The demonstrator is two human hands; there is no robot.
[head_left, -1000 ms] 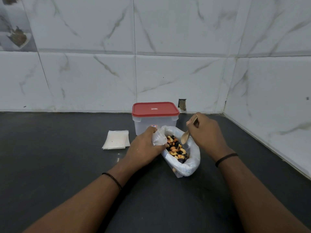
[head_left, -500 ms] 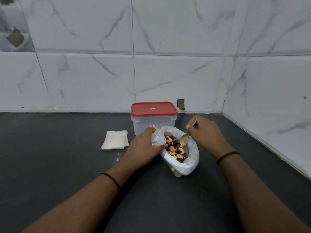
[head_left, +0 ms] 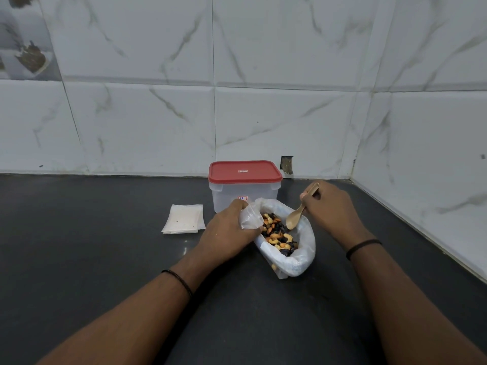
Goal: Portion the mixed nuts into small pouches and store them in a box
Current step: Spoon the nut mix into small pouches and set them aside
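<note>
A: Where are the mixed nuts?
B: In an open plastic bag, just right of the left hand, which pinches a small clear pouch at the bag's rim.
A: And the other hand?
B: The right hand grips a spoon, bowl just above the nuts. The red-lidded box stands behind both grips.

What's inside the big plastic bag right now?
Mixed nuts fill the rolled-down clear plastic bag; the beige spoon bowl hangs just above them. The left hand hides the bag's near-left edge.
</note>
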